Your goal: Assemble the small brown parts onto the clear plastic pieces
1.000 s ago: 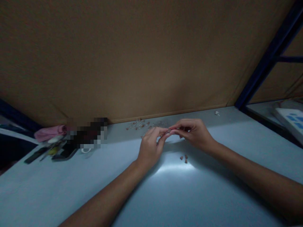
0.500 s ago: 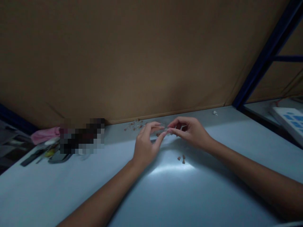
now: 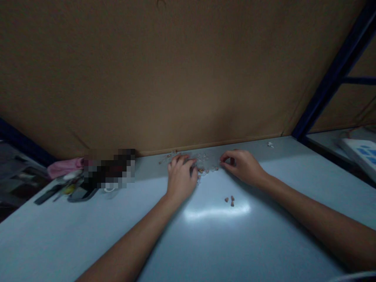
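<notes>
My left hand rests palm down at the near side of a scatter of small clear and copper-brown pieces, its fingers curved and apart over some of them. To the right of that scatter, my right hand has thumb and forefinger pinched together just above the table. Whatever the pinch holds, if anything, is too small to make out. Three small brown pieces lie together nearer to me, below the right hand. The kind of these pieces is too small and dim to tell.
A brown board wall rises behind the pale table. At the left lie a pink cloth, a dark tray-like item and other clutter, partly blurred out. A small white bit lies back right, near a blue metal post.
My hands have come apart from where their fingertips met. The left has lowered onto the scattered pieces, and the right has moved slightly right and down. The view has shifted a little.
</notes>
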`<state>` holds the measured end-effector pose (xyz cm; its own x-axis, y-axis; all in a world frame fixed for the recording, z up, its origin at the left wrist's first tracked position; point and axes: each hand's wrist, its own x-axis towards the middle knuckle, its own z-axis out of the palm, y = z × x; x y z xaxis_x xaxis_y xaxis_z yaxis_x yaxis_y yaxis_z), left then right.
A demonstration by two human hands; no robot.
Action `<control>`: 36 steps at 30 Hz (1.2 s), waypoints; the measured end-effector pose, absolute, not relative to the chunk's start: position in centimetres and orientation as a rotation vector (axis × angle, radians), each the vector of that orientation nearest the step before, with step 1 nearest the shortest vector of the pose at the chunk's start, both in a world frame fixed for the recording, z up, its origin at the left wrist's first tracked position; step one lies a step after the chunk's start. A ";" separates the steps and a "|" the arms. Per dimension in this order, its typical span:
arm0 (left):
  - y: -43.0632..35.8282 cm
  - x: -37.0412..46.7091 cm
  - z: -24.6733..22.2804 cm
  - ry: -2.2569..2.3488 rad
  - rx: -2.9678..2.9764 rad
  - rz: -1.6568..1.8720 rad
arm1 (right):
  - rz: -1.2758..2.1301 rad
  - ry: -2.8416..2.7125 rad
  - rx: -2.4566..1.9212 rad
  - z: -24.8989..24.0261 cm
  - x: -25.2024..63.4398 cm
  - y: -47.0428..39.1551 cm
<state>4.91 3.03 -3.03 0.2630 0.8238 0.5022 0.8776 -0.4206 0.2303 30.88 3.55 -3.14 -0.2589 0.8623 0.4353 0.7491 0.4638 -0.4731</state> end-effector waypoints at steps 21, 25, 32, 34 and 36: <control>3.2 5.0 -2.8 -1.621 -2.462 -0.910 | 1.354 -2.281 -0.998 0.4 30.2 0.7; 2.9 5.2 -2.8 -1.601 -2.393 -0.948 | 1.443 -2.278 -1.001 0.2 30.2 0.4; 2.4 5.4 -2.5 -1.699 -2.316 -0.937 | 1.478 -2.250 -0.978 -0.3 30.3 0.7; 2.4 5.4 -2.5 -1.713 -2.339 -0.916 | 1.428 -2.248 -0.993 -0.4 30.2 0.8; 2.5 5.3 -2.6 -1.721 -2.359 -0.906 | 1.376 -2.245 -1.021 -0.5 30.1 0.9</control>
<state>5.33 2.50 -2.57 0.1917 0.8423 0.5037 0.8920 -0.3636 0.2685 30.13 0.91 -0.51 -0.6952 0.7125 -0.0950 0.4081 0.2824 -0.8681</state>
